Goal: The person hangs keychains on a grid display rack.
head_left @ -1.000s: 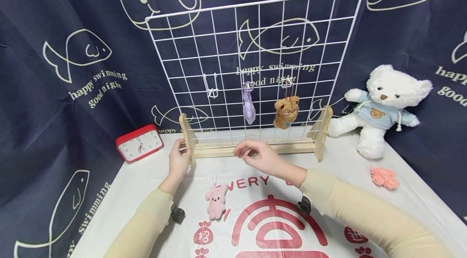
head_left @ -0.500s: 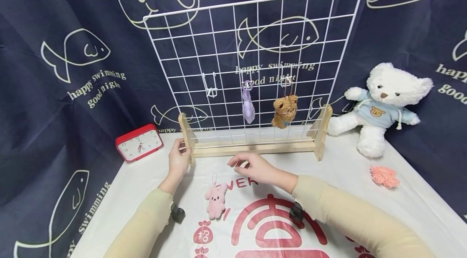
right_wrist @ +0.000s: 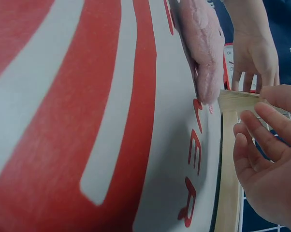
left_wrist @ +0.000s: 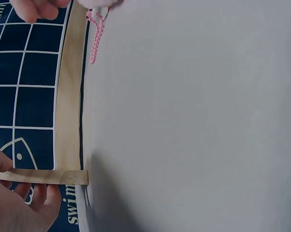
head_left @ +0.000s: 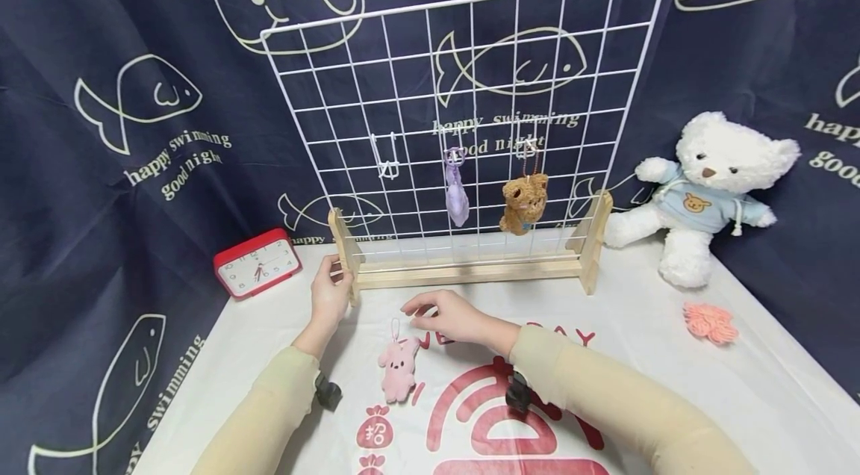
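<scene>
The right hand (head_left: 446, 318) hung over the cloth (head_left: 551, 311) just beside the loop (head_left: 395, 329) of the pink toy (head_left: 399, 372), fingers loosely bent and thumb a little apart from them; it held nothing, and no contact with the loop showed. The left hand (head_left: 329, 292) gripped the left end of the wooden stand (head_left: 470, 275), thumb on one face and fingertips on the other, perhaps to steady it; the toy lay face up on the cloth between the two forearms, its loop towards the stand.

The step in hand looked like a reach for the toy; the next move seemed to call for lowering the fingers slightly and pinching the thin loop or the toy's upper part; a pinch on the loop alone would need care, as it was slight and narrow. On the grid (head_left: 472, 3) the purple toy (head_left: 457, 202) and brown bear (head_left: 525, 206) each hung from a hook; a third hook (head_left: 387, 167), on the left, bore nothing.

From the head, the upright hid part of the left fingers; the left wrist view cut off most of the toy and right hand at its top edge; the right wrist view showed the toy side-on, with only a scrap of loop; the purple toy was turned edge-on, so its shape was hard to tell.
</scene>
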Action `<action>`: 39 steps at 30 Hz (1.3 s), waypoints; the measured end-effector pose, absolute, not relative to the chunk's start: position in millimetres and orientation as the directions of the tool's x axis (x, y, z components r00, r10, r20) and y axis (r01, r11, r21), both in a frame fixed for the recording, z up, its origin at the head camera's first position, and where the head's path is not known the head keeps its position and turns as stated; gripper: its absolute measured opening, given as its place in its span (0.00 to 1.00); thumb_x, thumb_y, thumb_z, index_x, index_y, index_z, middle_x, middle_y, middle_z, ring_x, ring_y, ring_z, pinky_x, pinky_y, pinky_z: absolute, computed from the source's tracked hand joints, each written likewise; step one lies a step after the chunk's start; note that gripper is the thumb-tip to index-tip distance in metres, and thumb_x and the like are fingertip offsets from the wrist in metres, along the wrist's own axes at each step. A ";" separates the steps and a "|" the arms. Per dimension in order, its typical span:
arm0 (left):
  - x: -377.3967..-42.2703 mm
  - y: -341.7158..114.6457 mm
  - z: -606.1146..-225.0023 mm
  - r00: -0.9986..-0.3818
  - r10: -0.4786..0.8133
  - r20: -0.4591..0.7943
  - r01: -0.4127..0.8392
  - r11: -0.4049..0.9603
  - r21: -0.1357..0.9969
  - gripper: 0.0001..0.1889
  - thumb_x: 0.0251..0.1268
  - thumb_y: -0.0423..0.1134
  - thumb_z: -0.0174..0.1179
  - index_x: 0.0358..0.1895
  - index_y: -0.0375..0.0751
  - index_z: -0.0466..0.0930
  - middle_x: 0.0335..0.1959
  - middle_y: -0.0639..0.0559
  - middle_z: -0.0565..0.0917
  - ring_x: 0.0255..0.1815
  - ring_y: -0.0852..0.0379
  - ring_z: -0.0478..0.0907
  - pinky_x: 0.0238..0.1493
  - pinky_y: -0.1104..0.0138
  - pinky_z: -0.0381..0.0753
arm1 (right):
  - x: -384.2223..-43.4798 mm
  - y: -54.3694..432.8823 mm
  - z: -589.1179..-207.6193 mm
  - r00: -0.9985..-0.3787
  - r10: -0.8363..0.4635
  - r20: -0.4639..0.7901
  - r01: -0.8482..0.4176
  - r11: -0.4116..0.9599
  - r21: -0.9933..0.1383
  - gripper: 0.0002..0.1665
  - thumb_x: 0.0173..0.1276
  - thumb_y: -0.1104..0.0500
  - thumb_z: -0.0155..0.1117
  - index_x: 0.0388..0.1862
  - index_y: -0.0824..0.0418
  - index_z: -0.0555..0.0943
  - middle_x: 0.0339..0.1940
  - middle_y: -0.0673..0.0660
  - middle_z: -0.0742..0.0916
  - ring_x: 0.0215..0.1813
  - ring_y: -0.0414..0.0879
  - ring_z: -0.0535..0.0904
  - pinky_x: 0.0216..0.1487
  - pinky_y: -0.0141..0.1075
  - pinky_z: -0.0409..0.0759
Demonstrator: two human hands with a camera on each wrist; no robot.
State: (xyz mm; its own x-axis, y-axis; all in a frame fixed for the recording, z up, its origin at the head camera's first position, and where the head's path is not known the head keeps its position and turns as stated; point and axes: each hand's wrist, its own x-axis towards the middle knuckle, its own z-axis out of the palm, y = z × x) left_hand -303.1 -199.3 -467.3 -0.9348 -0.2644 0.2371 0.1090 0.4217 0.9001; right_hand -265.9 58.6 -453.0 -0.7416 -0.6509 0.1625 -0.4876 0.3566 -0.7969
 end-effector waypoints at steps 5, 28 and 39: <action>-301.0 -200.9 -466.9 -0.935 -0.272 0.227 0.097 0.421 0.902 0.20 0.67 0.27 0.54 0.62 0.33 0.72 0.59 0.30 0.78 0.59 0.32 0.77 0.63 0.45 0.79 | -270.5 49.8 -456.7 -0.753 -0.645 0.130 -0.473 0.393 -0.789 0.17 0.70 0.62 0.67 0.56 0.66 0.85 0.51 0.59 0.89 0.51 0.53 0.85 0.55 0.39 0.84; -300.0 -204.5 -470.8 -0.936 -0.271 0.226 0.091 0.434 0.896 0.20 0.67 0.28 0.54 0.62 0.33 0.72 0.58 0.31 0.78 0.59 0.33 0.77 0.63 0.46 0.79 | -297.7 17.0 -476.5 -0.823 -0.567 0.021 -0.332 0.451 -0.828 0.14 0.66 0.64 0.72 0.50 0.66 0.86 0.35 0.50 0.87 0.38 0.37 0.78 0.38 0.28 0.80; -306.9 -200.6 -470.8 -0.931 -0.263 0.253 0.119 0.435 0.892 0.19 0.67 0.28 0.54 0.62 0.33 0.73 0.57 0.31 0.79 0.57 0.34 0.78 0.61 0.46 0.81 | -298.6 10.6 -476.2 -0.853 -0.518 0.068 -0.405 0.572 -0.713 0.05 0.61 0.62 0.76 0.35 0.58 0.86 0.27 0.44 0.83 0.31 0.36 0.74 0.39 0.30 0.77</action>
State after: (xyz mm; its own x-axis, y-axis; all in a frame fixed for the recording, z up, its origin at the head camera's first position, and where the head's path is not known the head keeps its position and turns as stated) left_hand -306.9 -200.6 -470.8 -0.9311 -0.2632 0.2526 0.1191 0.4353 0.8924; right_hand -298.6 10.6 -476.2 -0.8527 -0.5178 0.0684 -0.4046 0.5721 -0.7134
